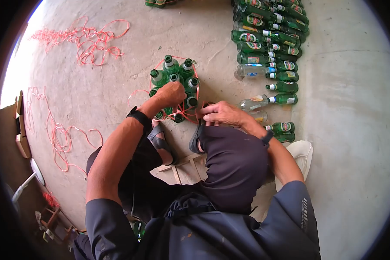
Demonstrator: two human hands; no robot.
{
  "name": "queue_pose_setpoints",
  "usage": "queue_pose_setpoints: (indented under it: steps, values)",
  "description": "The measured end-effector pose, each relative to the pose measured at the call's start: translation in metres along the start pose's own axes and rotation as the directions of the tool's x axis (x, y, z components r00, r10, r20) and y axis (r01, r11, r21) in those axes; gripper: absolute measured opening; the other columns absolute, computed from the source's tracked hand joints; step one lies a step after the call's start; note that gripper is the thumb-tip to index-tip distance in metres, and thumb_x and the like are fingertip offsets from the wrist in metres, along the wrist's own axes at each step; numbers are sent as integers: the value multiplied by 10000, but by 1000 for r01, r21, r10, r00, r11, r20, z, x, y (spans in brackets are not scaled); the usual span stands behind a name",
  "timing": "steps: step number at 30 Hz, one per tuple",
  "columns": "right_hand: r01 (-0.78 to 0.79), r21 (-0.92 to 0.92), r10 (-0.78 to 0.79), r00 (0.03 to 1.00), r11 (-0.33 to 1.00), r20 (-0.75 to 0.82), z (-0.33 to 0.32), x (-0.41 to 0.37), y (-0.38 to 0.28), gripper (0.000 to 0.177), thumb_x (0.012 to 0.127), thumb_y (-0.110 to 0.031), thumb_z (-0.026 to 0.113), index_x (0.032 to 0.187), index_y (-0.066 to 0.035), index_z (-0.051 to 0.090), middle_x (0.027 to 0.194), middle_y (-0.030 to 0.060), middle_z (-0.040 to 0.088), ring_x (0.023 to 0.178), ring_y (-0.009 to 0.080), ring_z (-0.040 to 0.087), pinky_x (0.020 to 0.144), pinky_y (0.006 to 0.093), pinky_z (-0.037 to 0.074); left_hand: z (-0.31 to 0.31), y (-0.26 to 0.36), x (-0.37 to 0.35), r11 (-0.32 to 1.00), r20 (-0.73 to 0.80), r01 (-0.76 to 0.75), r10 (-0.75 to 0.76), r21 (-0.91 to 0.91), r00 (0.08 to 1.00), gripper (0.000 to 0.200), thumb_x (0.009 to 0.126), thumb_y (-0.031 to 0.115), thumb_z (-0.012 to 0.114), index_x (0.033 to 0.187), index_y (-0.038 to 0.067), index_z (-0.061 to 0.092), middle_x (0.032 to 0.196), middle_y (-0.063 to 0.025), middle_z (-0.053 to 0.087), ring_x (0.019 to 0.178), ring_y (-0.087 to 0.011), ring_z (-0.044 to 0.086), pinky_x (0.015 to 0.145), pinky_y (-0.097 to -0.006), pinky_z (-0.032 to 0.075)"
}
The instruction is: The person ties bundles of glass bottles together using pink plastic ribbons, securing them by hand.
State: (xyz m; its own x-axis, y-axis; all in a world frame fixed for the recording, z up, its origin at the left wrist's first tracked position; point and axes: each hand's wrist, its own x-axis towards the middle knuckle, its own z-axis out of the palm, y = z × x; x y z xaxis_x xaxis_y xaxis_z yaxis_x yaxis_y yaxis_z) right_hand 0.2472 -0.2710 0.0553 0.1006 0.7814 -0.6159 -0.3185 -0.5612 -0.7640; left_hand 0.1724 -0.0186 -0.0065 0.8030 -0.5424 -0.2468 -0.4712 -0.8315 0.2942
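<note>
A cluster of green bottles (pixel 170 66) is standing upright on the concrete floor (pixel 221 47), just in front of the person's sandals (pixel 159 139). Pink string (pixel 197 93) is running around the outside of the cluster and crossing among the necks on the near side. The left hand (pixel 171 94) is resting over the middle of the cluster, its fingers curling downward; their tips are being hidden, so whether they are grasping string or a bottle cannot be told. The right hand (pixel 224 113) is hovering just right of the cluster, its fingers loosely bending beside the string; whether they are pinching it cannot be told. To the right, more green bottles (pixel 287 76) are lying on their sides, with a clear bottle (pixel 252 103) lying among them. Two tangles of loose pink string (pixel 93 41) are lying on the floor at left.
</note>
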Motion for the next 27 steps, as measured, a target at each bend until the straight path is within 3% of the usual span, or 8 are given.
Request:
queue_pose_setpoints:
  steps: [7, 10, 16, 20, 24, 25, 26, 27]
  values:
    - [-145, -43, 150, 968, 989, 199, 17, 27, 8, 445, 872, -284, 640, 1222, -12, 597, 893, 22, 670, 732, 66, 564, 615, 193, 441, 13, -6, 4, 953, 40, 151, -146, -263, 988, 234, 573, 273, 724, 668, 91, 612, 675, -61, 577, 707, -259, 621, 600, -378, 513]
    - [-6, -208, 36, 989, 978, 140, 19, 18, 10, 341, 864, -297, 661, 1030, -1, 694, 735, 4, 641, 631, 45, 516, 538, 173, 377, 8, -5, 1, 997, 12, 25, -24, -74, 1000, 215, 580, 257, 721, 667, 91, 615, 678, -62, 580, 696, -262, 621, 600, -381, 512]
    - [-20, 457, 179, 935, 889, -306, -36, -66, 59, 183, 852, -149, 618, 755, 3, 649, 547, -50, 456, 462, 25, 364, 423, 192, 277, 15, -8, 3, 927, 44, 134, -126, -350, 991, 176, 584, 216, 712, 651, 89, 610, 686, -61, 588, 690, -260, 622, 593, -376, 509]
    - [154, 659, 407, 677, 737, -613, -85, -146, 126, 177, 835, -190, 624, 752, -36, 600, 538, -45, 454, 379, 36, 330, 340, 198, 265, -10, 1, 2, 983, 97, 59, -43, -172, 994, 207, 756, 234, 639, 734, 38, 702, 718, -142, 660, 759, -317, 659, 704, -403, 526]
    - [339, 529, 542, 66, 777, -838, -159, -237, 216, 170, 821, -196, 603, 774, -32, 606, 579, 22, 571, 373, 126, 451, 352, 262, 373, -7, 4, 2, 973, 89, 111, -95, -204, 992, 217, 714, 251, 683, 727, 34, 696, 713, -131, 661, 765, -306, 662, 701, -398, 527]
    - [340, 530, 542, 65, 777, -838, -161, -236, 214, 170, 821, -196, 603, 774, -32, 606, 579, 22, 571, 373, 126, 451, 352, 262, 373, -6, 3, 3, 950, 104, 176, -154, -259, 983, 230, 684, 260, 713, 725, 34, 694, 710, -126, 659, 765, -301, 663, 698, -397, 527]
    - [-367, 292, 305, -23, 883, -952, -164, -234, 213, 206, 825, -210, 600, 801, -6, 618, 652, 94, 616, 467, 222, 541, 431, 331, 439, -4, 2, 2, 950, 105, 176, -154, -259, 982, 230, 684, 260, 713, 725, 34, 694, 710, -126, 659, 765, -301, 663, 698, -397, 527]
    - [-886, -53, 53, 87, 461, -995, -168, -232, 210, 247, 828, -224, 597, 828, 21, 629, 725, 166, 661, 562, 319, 630, 511, 401, 504, 0, 0, 1, 969, 70, 117, -105, -216, 992, 198, 645, 243, 706, 699, 60, 653, 697, -95, 619, 723, -276, 641, 642, -380, 518]
